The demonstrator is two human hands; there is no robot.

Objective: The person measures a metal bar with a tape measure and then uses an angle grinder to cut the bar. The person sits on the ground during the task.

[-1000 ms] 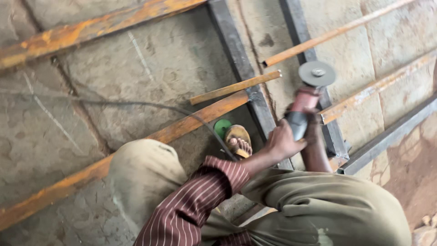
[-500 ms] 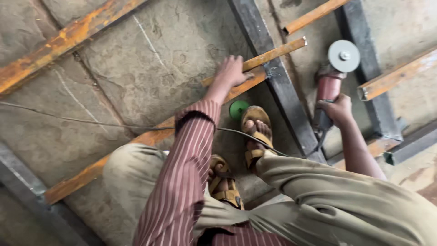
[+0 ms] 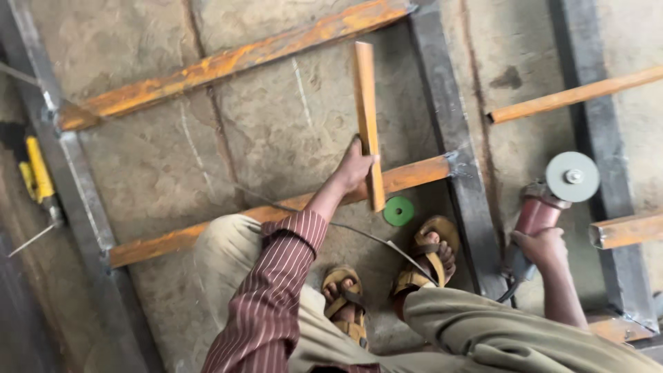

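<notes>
Above the crouched person's sandalled feet (image 3: 387, 283), a short rusty steel bar (image 3: 367, 121) is held on end by the left hand (image 3: 356, 169), closed round its lower part, so that the bar runs toward twelve o'clock and crosses the rusty crossbar (image 3: 276, 207) of a welded frame lying on the stone floor (image 3: 152, 166). At four o'clock from that hand, an angle grinder (image 3: 545, 204) is gripped about its red body by the right hand (image 3: 542, 249), fingers wrapped shut, with the grey disc (image 3: 572, 177) turned up and away from the body and resting near a dark steel rail (image 3: 456, 152). A green disc-shaped object (image 3: 398, 211) lies on the floor just beside the bar's lower end. A power cord (image 3: 359, 235) trails across the floor between the legs, kept behind the tool.
</notes>
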